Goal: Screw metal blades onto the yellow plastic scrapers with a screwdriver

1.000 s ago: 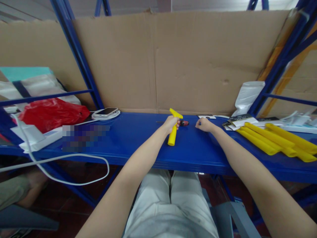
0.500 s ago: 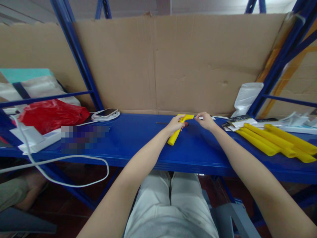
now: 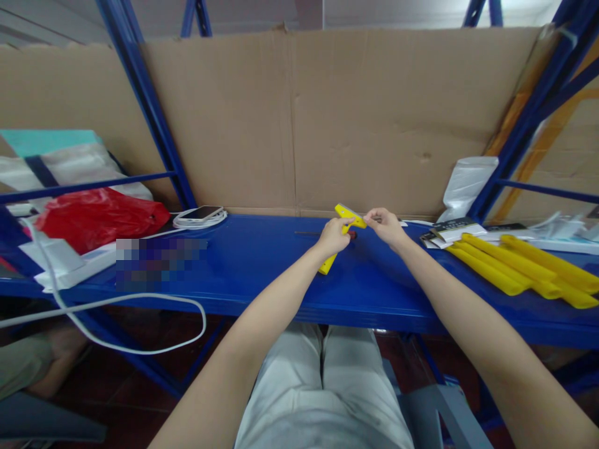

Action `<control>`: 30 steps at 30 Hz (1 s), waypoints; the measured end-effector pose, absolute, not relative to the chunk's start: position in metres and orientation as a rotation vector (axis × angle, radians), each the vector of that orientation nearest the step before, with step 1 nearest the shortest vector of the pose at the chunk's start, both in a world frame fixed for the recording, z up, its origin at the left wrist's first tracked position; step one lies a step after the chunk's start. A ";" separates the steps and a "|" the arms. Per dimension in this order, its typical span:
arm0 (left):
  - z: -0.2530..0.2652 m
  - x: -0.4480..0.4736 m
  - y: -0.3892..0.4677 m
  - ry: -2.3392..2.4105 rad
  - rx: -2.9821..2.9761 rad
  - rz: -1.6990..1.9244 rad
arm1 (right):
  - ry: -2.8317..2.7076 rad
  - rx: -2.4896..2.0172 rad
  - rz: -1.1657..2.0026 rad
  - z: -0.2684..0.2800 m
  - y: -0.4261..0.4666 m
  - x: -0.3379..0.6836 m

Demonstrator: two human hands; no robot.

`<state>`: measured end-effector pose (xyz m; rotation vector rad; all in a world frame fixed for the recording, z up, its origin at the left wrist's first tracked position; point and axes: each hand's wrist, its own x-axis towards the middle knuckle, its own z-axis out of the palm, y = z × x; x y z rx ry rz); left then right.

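My left hand is wrapped around the handle of a yellow T-shaped scraper. Its head points up and away from me, with a thin greyish strip along the far edge. At the right end of that head, my right hand has its thumb and forefinger pinched together. What sits between those fingertips is too small to make out. Behind the left hand a screwdriver lies on the blue table, its shaft to the left and its reddish handle partly hidden.
Several yellow tube-like pieces lie at the right beside black-and-white cards. A phone rests on a coiled white cable at the back left. A red plastic bag and a white power strip are farther left. Cardboard walls the back.
The scraper has turned in my left hand, so its head now tilts and shows its face and far edge. My right fingertips have come in to the head's right end.
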<state>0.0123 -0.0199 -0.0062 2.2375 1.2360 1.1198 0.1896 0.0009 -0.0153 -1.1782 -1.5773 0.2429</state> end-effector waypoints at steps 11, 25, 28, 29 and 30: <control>-0.010 0.014 -0.019 1.238 2.299 1.103 | -1.677 -1.220 0.218 -0.015 -0.003 0.182; -0.006 0.011 -0.023 1.258 2.331 1.076 | -1.317 -1.206 0.679 -0.017 -0.001 0.174; -0.006 0.010 -0.019 1.248 2.322 1.106 | -1.319 -1.238 0.719 -0.015 -0.004 0.178; -0.006 0.009 -0.018 1.248 2.322 1.110 | -1.320 -1.248 0.737 -0.015 -0.004 0.179; -0.006 0.008 -0.017 1.254 2.329 1.105 | -1.324 -1.256 0.751 -0.015 -0.004 0.181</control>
